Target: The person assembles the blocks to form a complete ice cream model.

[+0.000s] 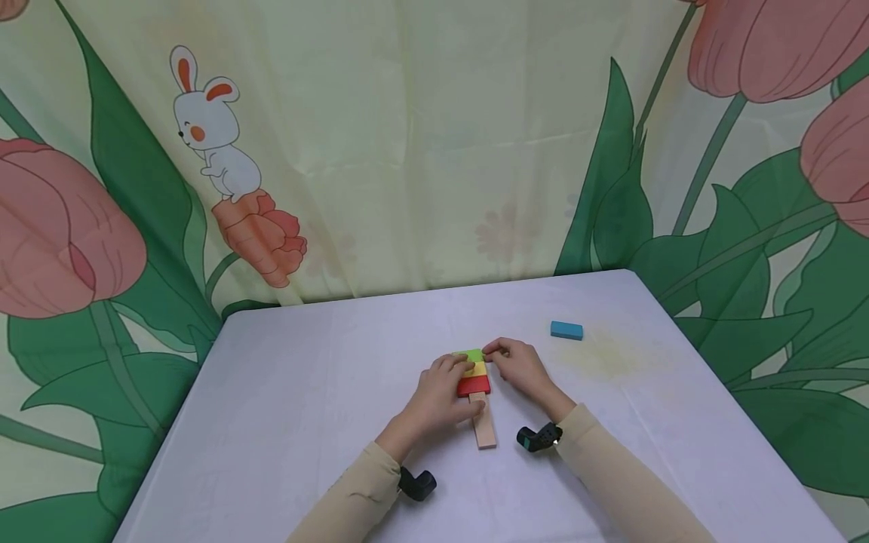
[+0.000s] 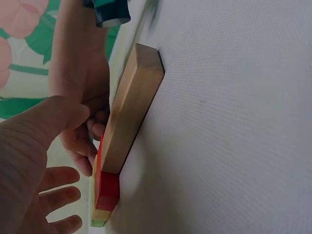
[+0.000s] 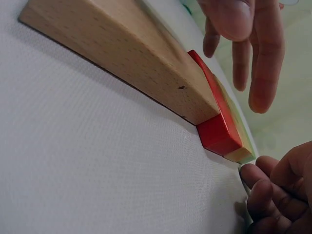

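Note:
A row of flat blocks lies mid-table: a green block [image 1: 473, 354], a yellow block [image 1: 479, 369], a red block [image 1: 474, 386] and a long plain wooden block [image 1: 483, 426] end to end. My left hand [image 1: 444, 392] hovers over the yellow and green blocks with relaxed fingers [image 3: 248, 48], thumb by the wooden block [image 2: 131, 112]. My right hand [image 1: 516, 366] has curled fingertips [image 3: 268, 185] pinching the right end of the green block [image 3: 249, 159]. In the wrist views the red block [image 3: 219, 131] [image 2: 107, 187] butts against the wooden block [image 3: 122, 53].
A blue block [image 1: 566, 329] lies alone toward the back right of the pale cloth-covered table [image 1: 305, 392]. A flower-and-rabbit curtain [image 1: 407, 151] hangs right behind the table's far edge. Black wrist cameras [image 1: 538, 437] sit on both sleeves.

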The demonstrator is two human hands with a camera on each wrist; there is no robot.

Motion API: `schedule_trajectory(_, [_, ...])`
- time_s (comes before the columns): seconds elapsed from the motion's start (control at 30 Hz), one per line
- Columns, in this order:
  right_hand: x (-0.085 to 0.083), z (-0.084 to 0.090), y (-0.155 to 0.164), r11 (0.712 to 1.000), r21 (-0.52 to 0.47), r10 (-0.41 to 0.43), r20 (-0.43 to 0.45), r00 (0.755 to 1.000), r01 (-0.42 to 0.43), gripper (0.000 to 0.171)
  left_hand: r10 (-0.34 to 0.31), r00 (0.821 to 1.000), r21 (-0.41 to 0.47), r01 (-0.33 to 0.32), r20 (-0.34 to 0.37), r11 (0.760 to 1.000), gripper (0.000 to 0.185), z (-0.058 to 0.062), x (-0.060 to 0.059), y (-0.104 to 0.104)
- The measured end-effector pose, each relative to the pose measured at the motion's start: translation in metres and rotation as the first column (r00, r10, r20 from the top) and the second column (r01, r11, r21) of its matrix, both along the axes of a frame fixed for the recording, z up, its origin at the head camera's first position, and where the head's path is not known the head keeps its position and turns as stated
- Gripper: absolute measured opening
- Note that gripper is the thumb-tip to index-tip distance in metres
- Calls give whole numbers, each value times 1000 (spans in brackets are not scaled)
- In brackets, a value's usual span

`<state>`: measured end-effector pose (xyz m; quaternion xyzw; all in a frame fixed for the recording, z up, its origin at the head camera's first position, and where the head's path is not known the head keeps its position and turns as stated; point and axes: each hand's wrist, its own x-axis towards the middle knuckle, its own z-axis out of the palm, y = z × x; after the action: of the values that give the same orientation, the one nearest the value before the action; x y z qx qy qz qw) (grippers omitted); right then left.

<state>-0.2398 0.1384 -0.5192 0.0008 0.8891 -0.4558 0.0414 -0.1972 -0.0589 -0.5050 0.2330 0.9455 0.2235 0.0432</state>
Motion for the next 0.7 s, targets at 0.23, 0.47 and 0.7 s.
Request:
schedule_trajectory(0.23, [-1, 1, 3, 1000, -18, -8, 20, 1000, 8, 21, -108, 993, -102, 112, 43, 989, 74, 1, 2, 1])
schedule_trajectory(0.47, [-1, 0, 6, 1000, -11, -2, 24, 1000, 2, 22, -121, 992, -117, 123, 22, 986, 70, 1, 3, 2])
schedule_trajectory(0.7, [-2, -1, 6, 1000, -18, 0, 28, 1000, 0, 22, -119, 993, -144, 121, 21, 982, 72, 5, 3, 1])
